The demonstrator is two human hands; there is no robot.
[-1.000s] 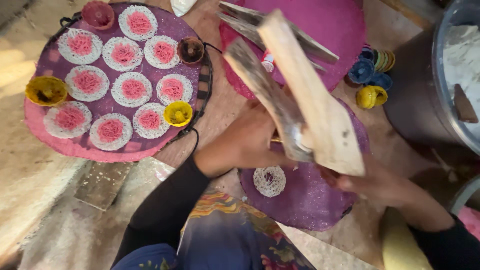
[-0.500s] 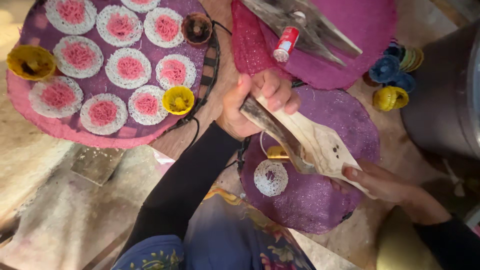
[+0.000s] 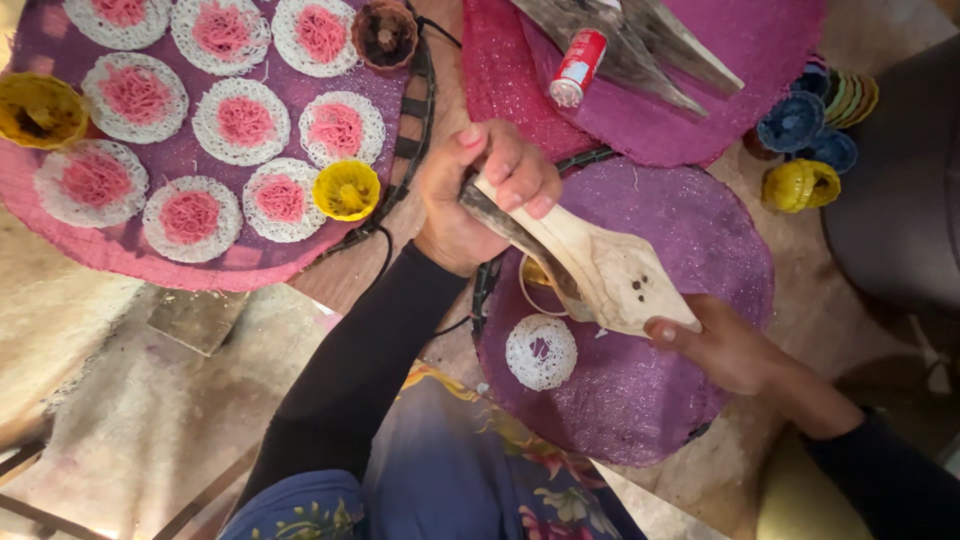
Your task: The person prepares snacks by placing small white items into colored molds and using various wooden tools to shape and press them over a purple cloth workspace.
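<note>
My left hand (image 3: 478,200) grips the narrow handle end of a pale wooden press (image 3: 590,262). My right hand (image 3: 730,345) holds the press's wide end from below. The press lies tilted over a round purple woven mat (image 3: 690,330). One white lacy noodle disc (image 3: 540,352) rests on that mat, just below the press. A yellow ring shows under the press, partly hidden.
A big purple mat (image 3: 60,210) at the left carries several white-and-pink noodle discs (image 3: 190,217), with yellow cups (image 3: 346,189) beside them. More purple mats, a second metal-and-wood press (image 3: 640,40) and a red can (image 3: 579,66) lie at the top. Coloured cups (image 3: 800,183) are stacked at right by a dark pot.
The press has come down from an upright tilt to low over the mat. My left hand has shifted onto its handle end, my right to the wide end.
</note>
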